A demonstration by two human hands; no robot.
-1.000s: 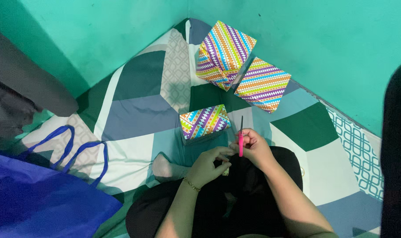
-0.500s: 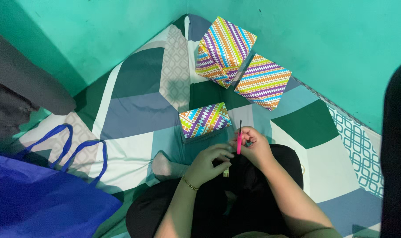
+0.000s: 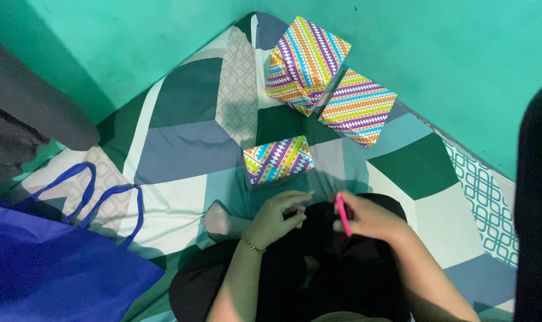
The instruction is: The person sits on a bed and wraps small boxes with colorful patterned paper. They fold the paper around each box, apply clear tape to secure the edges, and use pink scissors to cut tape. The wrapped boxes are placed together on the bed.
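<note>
Person is sitting cross-legged on a bed w/ a patchwork sheet (image 3: 181, 149) in green, blue-grey & white blocks, set in a corner of teal walls (image 3: 438, 53). Both hands are hovering over the lap, which is in black clothing.

Right hand (image 3: 369, 219) is pinching a thin pink tool (image 3: 342, 213), prob. a pen or small cutter, can't tell which; grip is clamped on it, thumb & fingers together, tool pointing up-left toward the far side. Left hand (image 3: 278, 216) is sitting just left of it, fingers curled in toward the palm around sth small & dark; too small to tell what, so can't tell if that grip is really holding anything. A thin gold bracelet (image 3: 252, 244) is circling the left wrist.

Just beyond the hands, a small wrapped box (image 3: 278, 158) in striped zigzag paper is lying on the sheet, near but apart from both hands. Farther off, in the corner, two bigger wrapped boxes are sitting side by side & touching: one far box (image 3: 307, 62) tilted on edge against the wall, the other (image 3: 357, 107) lying flat to its right.

At near left, a blue bag (image 3: 50, 268) w/ looped handles is resting on the bed. Dark blurry shape at right edge, unclear.
</note>
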